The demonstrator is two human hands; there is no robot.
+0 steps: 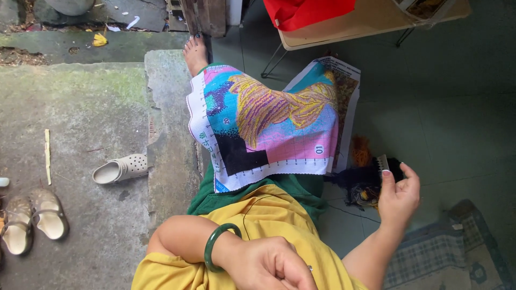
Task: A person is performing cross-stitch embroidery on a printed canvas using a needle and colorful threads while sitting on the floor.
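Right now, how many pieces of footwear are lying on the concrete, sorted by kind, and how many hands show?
White perforated clog: 1
Tan sandals, a pair: 2
Footwear total: 3
Hands: 2, the left hand closed near the lap, the right hand pinching a small card over dark thread.

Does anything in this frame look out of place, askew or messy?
A single beige perforated clog lies tipped on its side on the grey concrete step, apart from the beige pair of sandals. Dark and orange thread skeins sprawl tangled on the floor by the right hand.
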